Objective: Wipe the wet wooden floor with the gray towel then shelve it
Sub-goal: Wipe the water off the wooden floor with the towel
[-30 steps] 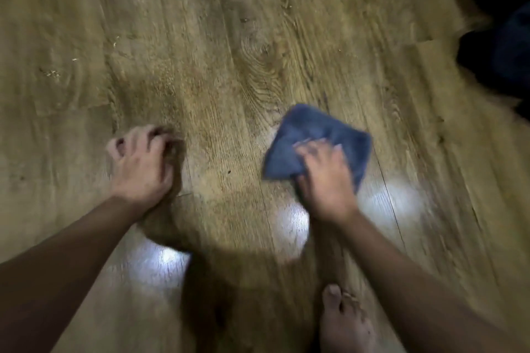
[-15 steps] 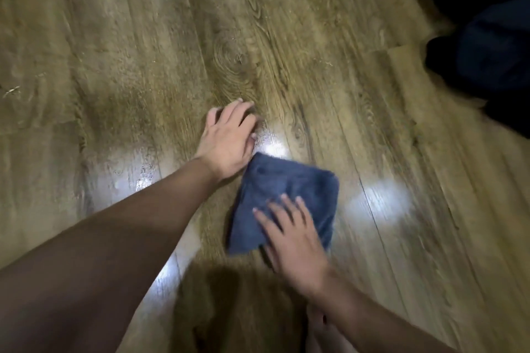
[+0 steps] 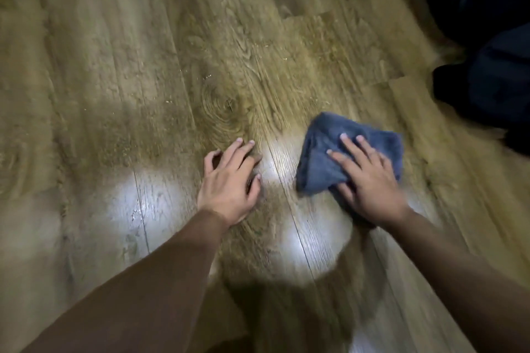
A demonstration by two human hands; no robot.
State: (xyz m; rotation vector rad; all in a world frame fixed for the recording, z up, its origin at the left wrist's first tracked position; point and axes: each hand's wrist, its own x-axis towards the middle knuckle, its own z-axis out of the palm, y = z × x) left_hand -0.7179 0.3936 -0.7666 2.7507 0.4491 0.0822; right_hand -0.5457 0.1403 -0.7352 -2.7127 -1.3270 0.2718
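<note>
At the left the floor lies dull and grainy, with a bright glare patch near the arm. The left hand rests on the boards at centre, fingers spread and holding nothing; half a second ago it lay right against the towel, and now it sits well apart from it, seemingly as a brace. Between the hands a glossy strip shows, probably wet film or lamp glare; which, I cannot tell. To the right, the right hand presses flat on the folded towel, palm down, fingers extended over it rather than clenched. The towel has swung from near centre out to the right and farther away, so another stroke has passed. Wiping appears mid-course; shelving is not yet begun. At the far right lies a dark shape, unidentifiable.
</note>
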